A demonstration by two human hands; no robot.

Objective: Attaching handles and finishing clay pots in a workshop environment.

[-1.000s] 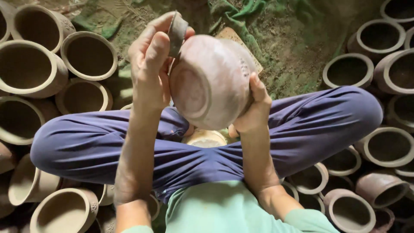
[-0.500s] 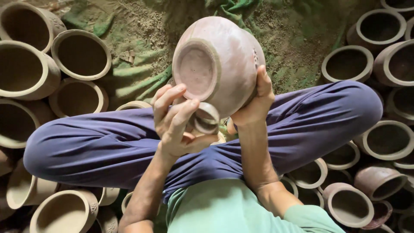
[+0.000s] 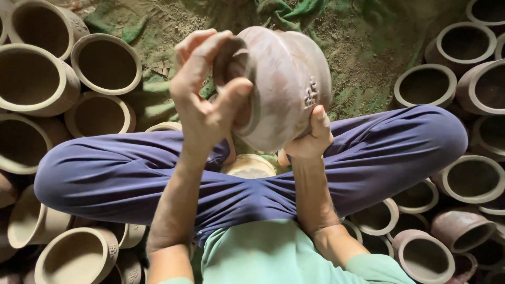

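Observation:
I sit cross-legged and hold a reddish-brown clay pot (image 3: 286,79) up over my lap. It is tipped on its side, with its round foot turned to the left. My left hand (image 3: 202,105) is at that foot, fingers over the top of the ring and thumb pressed below it. My right hand (image 3: 310,139) grips the pot from underneath at its lower right edge. Whether a small tool is still in my left hand is hidden. A paler clay piece (image 3: 248,165) rests in my lap below the pot.
Several open-mouthed clay pots (image 3: 31,79) crowd the ground on my left, and more pots (image 3: 473,179) crowd the right, close to my knees. A dusty green cloth (image 3: 363,58) covers the dirt ground ahead. My legs in blue trousers (image 3: 389,152) span the frame.
The pot has turned, its foot now facing left. My left hand went down from the top of the pot, where it held a small grey piece, then came back up onto the foot.

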